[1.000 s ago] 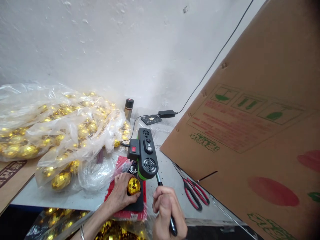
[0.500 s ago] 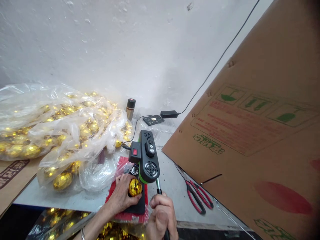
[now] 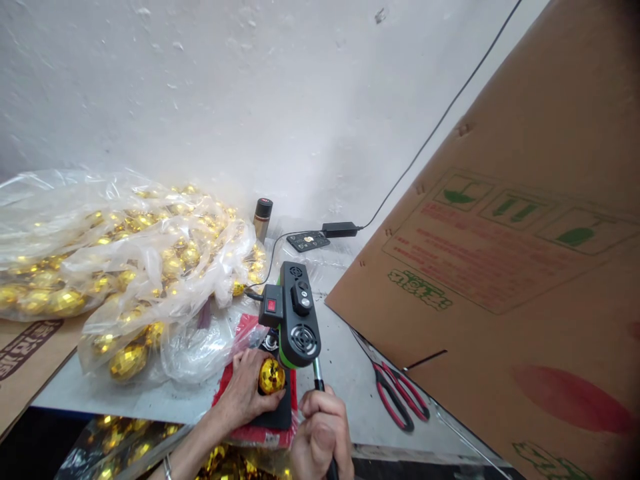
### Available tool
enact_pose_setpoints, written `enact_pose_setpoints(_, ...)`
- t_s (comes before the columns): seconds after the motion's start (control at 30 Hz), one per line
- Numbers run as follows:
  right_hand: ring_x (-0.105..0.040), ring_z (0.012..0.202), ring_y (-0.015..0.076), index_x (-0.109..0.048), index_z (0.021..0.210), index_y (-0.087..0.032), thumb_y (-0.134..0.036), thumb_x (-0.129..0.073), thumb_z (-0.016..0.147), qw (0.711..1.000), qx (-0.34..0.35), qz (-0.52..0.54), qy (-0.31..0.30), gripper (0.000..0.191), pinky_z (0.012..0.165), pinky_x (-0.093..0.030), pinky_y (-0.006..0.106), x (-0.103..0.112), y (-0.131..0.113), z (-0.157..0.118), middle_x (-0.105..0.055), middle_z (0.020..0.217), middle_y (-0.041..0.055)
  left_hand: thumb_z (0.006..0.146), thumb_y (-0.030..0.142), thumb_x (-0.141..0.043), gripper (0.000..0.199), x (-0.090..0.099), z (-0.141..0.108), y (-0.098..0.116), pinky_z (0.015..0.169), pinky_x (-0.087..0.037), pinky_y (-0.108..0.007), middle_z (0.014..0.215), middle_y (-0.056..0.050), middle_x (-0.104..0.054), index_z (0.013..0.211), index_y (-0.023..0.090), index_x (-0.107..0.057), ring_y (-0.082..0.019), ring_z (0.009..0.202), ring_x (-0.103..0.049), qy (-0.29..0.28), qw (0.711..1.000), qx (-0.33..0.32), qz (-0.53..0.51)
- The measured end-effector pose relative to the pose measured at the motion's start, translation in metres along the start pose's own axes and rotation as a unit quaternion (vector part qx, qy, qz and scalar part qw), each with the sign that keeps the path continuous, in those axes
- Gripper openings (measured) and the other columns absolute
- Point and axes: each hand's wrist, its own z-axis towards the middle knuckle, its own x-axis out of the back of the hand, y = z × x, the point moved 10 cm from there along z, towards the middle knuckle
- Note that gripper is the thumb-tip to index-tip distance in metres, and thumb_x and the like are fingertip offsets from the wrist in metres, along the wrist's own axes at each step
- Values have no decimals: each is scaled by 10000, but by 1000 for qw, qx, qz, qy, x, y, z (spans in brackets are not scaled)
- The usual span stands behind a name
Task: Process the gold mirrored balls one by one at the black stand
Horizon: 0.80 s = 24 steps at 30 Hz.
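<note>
My left hand (image 3: 246, 392) is closed round a small gold mirror ball (image 3: 272, 377), thumb at the near side and fingers at the far left. The ball is at the black base of a small black-and-green machine (image 3: 303, 313), which has round vents and a red switch. Just right of it, my right hand (image 3: 323, 430) wraps round a dark-handled rod (image 3: 319, 381) at the machine's near end; a metal shaft runs up from the fist. Beneath the base lies a red plastic-wrapped sheet (image 3: 293, 400).
Clear plastic bags of gold mirror balls (image 3: 130, 360) fill the left. Red-handled scissors (image 3: 400, 397) lie on the table before a large cardboard box (image 3: 490, 287). Behind the machine are a spray can (image 3: 263, 217), a phone-like black slab (image 3: 307, 241) and a power adapter (image 3: 340, 230).
The whole view has shifted very slightly. Both hands keep their grips, and the ball and the rod show no clear movement.
</note>
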Motion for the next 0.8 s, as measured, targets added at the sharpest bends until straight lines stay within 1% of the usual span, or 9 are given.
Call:
enact_pose_setpoints(0.07, -513, 624, 102, -505, 741, -228, -235, -429, 1105, 1000, -8, 2, 1, 372, 946, -498, 321, 0, 1, -1, -560, 718, -62, 732, 232, -770, 399, 1, 0, 1, 999, -446, -509, 1089, -72, -711, 1110, 224, -642, -345, 1072, -642, -5, 1000, 2, -1)
enact_pose_setpoints(0.17, -508, 625, 95, -500, 746, -226, -227, -439, 1103, 1000, -14, 15, 21, 362, 961, -498, 309, 3, 3, -2, -557, 723, -66, 745, 248, -763, 380, 2, 0, 3, 998, -448, -515, 1094, -78, -711, 1102, 221, -635, -344, 1070, -641, -12, 1000, 6, -2)
enact_pose_setpoints(0.3, -500, 612, 104, -497, 746, -231, -246, -436, 1107, 1000, -5, -5, 14, 367, 940, -512, 317, 1, 3, -4, -551, 709, -64, 742, 253, -767, 370, 3, 1, 4, 995, -452, -512, 1092, -83, -712, 1086, 224, -636, -347, 1073, -643, -18, 1000, 12, 1)
enact_pose_setpoints(0.43, -499, 610, 107, -496, 748, -233, -249, -445, 1103, 1000, -5, -2, 25, 359, 941, -512, 330, 4, 5, -6, -546, 700, -65, 738, 259, -776, 370, 3, 2, 5, 992, -458, -507, 1081, -80, -717, 1081, 229, -640, -349, 1067, -653, -16, 1000, 13, 3)
enact_pose_setpoints(0.53, -523, 636, 102, -513, 754, -224, -260, -453, 1107, 1000, -22, 19, 10, 360, 968, -505, 343, 3, 9, -9, -565, 727, -62, 726, 250, -778, 387, 4, 2, 7, 989, -463, -504, 1079, -75, -721, 1088, 233, -643, -348, 1063, -660, -11, 1000, 13, 1)
enact_pose_setpoints(0.63, -539, 661, 90, -519, 750, -216, -257, -445, 1110, 999, -32, 40, 5, 369, 981, -496, 328, 2, 12, -9, -571, 754, -66, 723, 239, -771, 407, 4, 2, 7, 990, -463, -509, 1098, -80, -726, 1108, 229, -641, -350, 1075, -660, -10, 1000, 14, -3)
enact_pose_setpoints(0.73, -527, 644, 85, -519, 737, -211, -249, -443, 1107, 999, -24, 41, 15, 380, 952, -495, 317, 1, 11, -5, -565, 750, -68, 721, 235, -772, 423, 4, 2, 7, 996, -462, -509, 1110, -79, -730, 1122, 234, -639, -350, 1080, -659, -6, 1000, 12, 0)
enact_pose_setpoints(0.8, -511, 615, 91, -517, 721, -211, -251, -451, 1100, 999, 0, 37, 21, 386, 897, -496, 318, 1, 7, -2, -553, 725, -67, 722, 235, -773, 430, 4, 2, 7, 1000, -463, -508, 1114, -74, -733, 1131, 239, -640, -348, 1078, -661, -4, 1000, 6, 0)
